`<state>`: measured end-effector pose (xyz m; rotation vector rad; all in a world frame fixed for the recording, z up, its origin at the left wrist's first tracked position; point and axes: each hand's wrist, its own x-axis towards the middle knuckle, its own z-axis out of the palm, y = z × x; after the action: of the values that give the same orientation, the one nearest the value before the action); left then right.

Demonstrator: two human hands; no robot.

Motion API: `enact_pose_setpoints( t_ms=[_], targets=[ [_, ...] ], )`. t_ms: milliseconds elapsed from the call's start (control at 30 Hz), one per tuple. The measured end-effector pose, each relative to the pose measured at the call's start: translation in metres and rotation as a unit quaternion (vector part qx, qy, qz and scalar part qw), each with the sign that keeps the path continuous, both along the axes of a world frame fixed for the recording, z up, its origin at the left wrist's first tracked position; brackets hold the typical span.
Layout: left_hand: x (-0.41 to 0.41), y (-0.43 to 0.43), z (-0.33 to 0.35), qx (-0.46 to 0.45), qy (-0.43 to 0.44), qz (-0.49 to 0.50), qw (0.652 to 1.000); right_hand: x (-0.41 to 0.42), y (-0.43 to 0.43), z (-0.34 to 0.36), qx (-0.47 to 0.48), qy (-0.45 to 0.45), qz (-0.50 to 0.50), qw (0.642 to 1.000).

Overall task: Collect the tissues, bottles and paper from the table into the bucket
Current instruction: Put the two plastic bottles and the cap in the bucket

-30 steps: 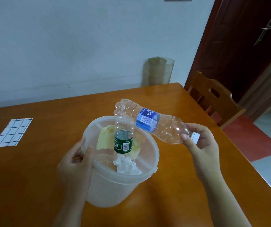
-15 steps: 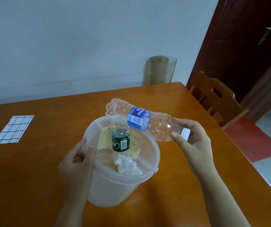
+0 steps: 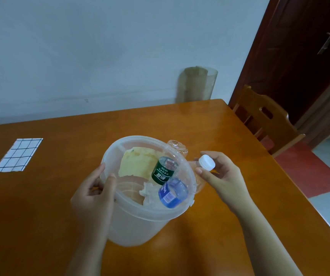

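Note:
A translucent plastic bucket [image 3: 140,222] stands on the wooden table [image 3: 40,206]. Inside lie a yellow paper [image 3: 137,163], a crumpled white tissue [image 3: 150,193] and a green-label bottle [image 3: 161,173] leaning against the far rim. A clear blue-label bottle [image 3: 173,193] slants into the bucket, body inside, neck and white cap over the right rim. My right hand [image 3: 222,176] holds it at the cap end. My left hand [image 3: 94,193] grips the bucket's left rim, thumb inside. A white checked sheet [image 3: 17,155] lies flat at the table's left.
A wooden chair [image 3: 265,124] stands at the table's right side, before a dark door [image 3: 299,46]. A translucent rolled sheet [image 3: 197,83] leans on the wall behind the table's far edge. Red and pale floor shows at the right.
My right hand has tipped the blue-label bottle from level above the bucket down into it, body first. My left hand has stayed on the rim. The view has tilted down.

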<state>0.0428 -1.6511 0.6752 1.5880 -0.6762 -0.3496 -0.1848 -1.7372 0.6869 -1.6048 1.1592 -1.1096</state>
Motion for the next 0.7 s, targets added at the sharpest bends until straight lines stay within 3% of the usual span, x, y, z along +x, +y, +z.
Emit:
enact_pose_setpoints(
  t_ms=[533,700],
  targets=[
    [0.004,0.005,-0.008,-0.014,-0.016,-0.046,0.999,0.010,0.010,-0.034,0.036,0.101,-0.017,0.994],
    [0.012,0.008,-0.011,-0.017,-0.010,-0.054,0.998,0.014,0.017,-0.039,0.047,0.092,-0.032,0.994]
  ],
)
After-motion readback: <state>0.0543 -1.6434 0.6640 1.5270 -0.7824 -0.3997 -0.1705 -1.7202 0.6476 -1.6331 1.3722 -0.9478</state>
